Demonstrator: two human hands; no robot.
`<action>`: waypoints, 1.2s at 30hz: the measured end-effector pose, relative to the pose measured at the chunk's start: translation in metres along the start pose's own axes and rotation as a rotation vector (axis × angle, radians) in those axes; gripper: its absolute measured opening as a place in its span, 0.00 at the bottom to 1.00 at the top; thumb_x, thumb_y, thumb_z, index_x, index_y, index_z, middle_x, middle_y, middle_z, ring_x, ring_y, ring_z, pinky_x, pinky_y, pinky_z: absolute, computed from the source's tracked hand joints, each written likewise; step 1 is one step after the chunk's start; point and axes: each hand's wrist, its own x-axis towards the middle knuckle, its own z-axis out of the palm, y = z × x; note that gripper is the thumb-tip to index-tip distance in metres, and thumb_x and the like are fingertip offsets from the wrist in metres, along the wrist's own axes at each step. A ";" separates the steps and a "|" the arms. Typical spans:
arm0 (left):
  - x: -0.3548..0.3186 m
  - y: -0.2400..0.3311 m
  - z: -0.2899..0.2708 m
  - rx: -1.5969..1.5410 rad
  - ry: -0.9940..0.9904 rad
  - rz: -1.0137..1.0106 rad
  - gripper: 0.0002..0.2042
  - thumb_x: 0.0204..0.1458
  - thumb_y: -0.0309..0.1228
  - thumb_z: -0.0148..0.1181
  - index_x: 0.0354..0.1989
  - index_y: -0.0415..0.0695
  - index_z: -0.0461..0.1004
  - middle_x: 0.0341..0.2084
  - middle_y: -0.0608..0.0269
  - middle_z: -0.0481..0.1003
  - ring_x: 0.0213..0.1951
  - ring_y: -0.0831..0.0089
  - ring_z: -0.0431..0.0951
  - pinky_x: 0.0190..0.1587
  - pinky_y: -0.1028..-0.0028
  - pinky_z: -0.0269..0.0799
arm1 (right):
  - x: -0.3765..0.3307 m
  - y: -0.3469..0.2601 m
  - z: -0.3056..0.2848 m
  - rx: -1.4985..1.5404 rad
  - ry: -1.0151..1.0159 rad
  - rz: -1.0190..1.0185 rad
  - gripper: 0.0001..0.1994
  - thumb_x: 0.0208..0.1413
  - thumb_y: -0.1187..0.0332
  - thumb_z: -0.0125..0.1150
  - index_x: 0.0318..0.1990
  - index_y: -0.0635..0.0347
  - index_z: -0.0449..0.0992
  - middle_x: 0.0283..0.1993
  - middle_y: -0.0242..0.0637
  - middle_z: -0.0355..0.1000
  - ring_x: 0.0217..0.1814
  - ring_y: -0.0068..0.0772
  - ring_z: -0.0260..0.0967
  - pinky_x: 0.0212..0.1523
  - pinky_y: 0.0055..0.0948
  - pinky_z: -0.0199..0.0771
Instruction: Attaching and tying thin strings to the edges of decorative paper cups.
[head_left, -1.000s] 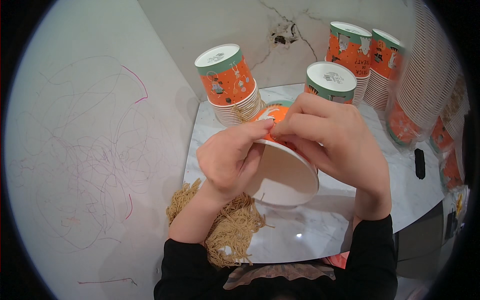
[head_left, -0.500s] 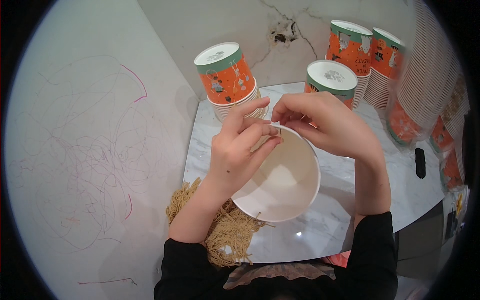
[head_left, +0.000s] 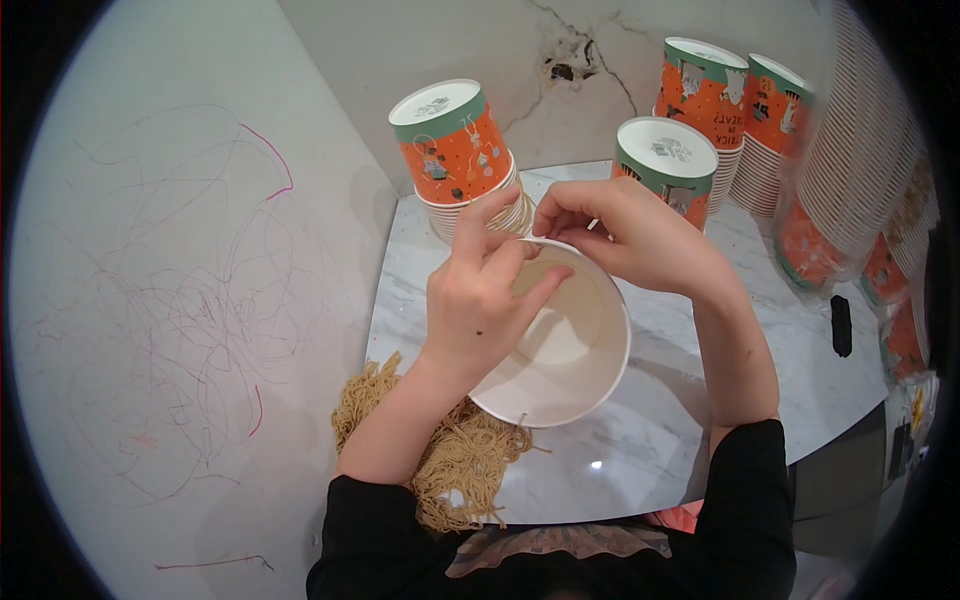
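A paper bucket (head_left: 575, 365), white inside, stands mouth up on the table before me, tilted a little. At its far rim my right hand (head_left: 625, 230) is closed in a pinch, thumb against the bent fingers. Whatever is between those fingertips is hidden. My left hand (head_left: 485, 285) reaches over the left side of the rim with its fingers apart. Its thumb stretches inside the mouth, away from the fingers, and some fingertips are near the right hand. A short bit of tan string (head_left: 522, 417) shows at the near rim. The bundle of tan string (head_left: 465, 460) lies under my left forearm.
Upside-down stacks of orange and green paper buckets stand at the back left (head_left: 455, 160), right of centre (head_left: 668, 150) and back right (head_left: 700, 85). More stacked buckets in clear plastic (head_left: 850, 150) rise at the right. A black object (head_left: 841, 326) lies near them. A scribbled white wall (head_left: 200, 300) borders the left.
The bucket and both hands have shifted slightly left and away from me. My left thumb has come apart from the fingers. The right hand stays pinched at the rim.
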 end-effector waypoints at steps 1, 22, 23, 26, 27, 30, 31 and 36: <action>0.000 -0.001 0.000 0.000 0.000 -0.001 0.14 0.38 0.27 0.80 0.31 0.39 0.80 0.57 0.55 0.72 0.35 0.73 0.84 0.39 0.71 0.81 | 0.000 0.000 0.000 -0.004 -0.014 0.012 0.06 0.57 0.81 0.59 0.41 0.67 0.75 0.34 0.37 0.79 0.39 0.27 0.78 0.42 0.27 0.77; 0.007 -0.017 -0.006 -0.083 -0.034 0.097 0.10 0.46 0.21 0.71 0.32 0.40 0.74 0.38 0.59 0.77 0.29 0.64 0.81 0.28 0.67 0.76 | 0.001 0.006 -0.001 0.000 -0.035 0.035 0.05 0.62 0.74 0.60 0.41 0.66 0.76 0.34 0.35 0.79 0.35 0.23 0.76 0.38 0.25 0.75; 0.007 -0.017 -0.006 -0.079 -0.040 0.090 0.09 0.47 0.21 0.70 0.33 0.41 0.74 0.34 0.60 0.77 0.28 0.63 0.81 0.28 0.67 0.76 | 0.001 0.007 -0.002 0.000 -0.035 0.035 0.05 0.62 0.74 0.60 0.41 0.66 0.76 0.34 0.35 0.79 0.35 0.23 0.76 0.38 0.25 0.75; 0.006 -0.018 -0.006 -0.069 -0.049 0.079 0.08 0.49 0.22 0.69 0.34 0.41 0.74 0.29 0.60 0.78 0.28 0.62 0.81 0.28 0.68 0.76 | 0.001 0.011 -0.004 0.000 -0.031 0.036 0.05 0.64 0.72 0.60 0.41 0.65 0.76 0.32 0.33 0.77 0.33 0.21 0.73 0.35 0.24 0.73; 0.006 -0.018 -0.007 -0.063 -0.051 0.076 0.07 0.50 0.23 0.68 0.34 0.42 0.75 0.27 0.60 0.79 0.27 0.61 0.81 0.28 0.68 0.76 | 0.002 0.015 -0.003 0.011 -0.020 0.027 0.06 0.64 0.71 0.60 0.40 0.65 0.76 0.30 0.32 0.76 0.31 0.20 0.71 0.34 0.24 0.71; 0.007 -0.016 -0.008 -0.028 -0.066 0.065 0.06 0.52 0.24 0.67 0.36 0.42 0.75 0.27 0.59 0.79 0.27 0.61 0.81 0.29 0.67 0.77 | 0.003 0.014 -0.004 -0.009 -0.015 0.052 0.07 0.64 0.69 0.61 0.39 0.64 0.76 0.28 0.29 0.73 0.29 0.18 0.68 0.30 0.23 0.68; 0.007 -0.014 -0.009 -0.031 -0.065 0.065 0.06 0.52 0.24 0.67 0.36 0.42 0.75 0.27 0.59 0.79 0.27 0.61 0.81 0.29 0.67 0.77 | 0.002 0.012 -0.005 -0.042 -0.019 0.088 0.07 0.64 0.68 0.61 0.38 0.63 0.75 0.26 0.27 0.71 0.27 0.16 0.66 0.28 0.22 0.66; 0.008 -0.017 -0.009 0.030 -0.086 0.116 0.05 0.54 0.25 0.65 0.37 0.40 0.76 0.28 0.59 0.80 0.29 0.61 0.82 0.29 0.66 0.77 | 0.002 0.008 -0.012 0.184 -0.010 0.222 0.08 0.66 0.65 0.61 0.37 0.61 0.75 0.25 0.21 0.67 0.25 0.11 0.62 0.26 0.17 0.62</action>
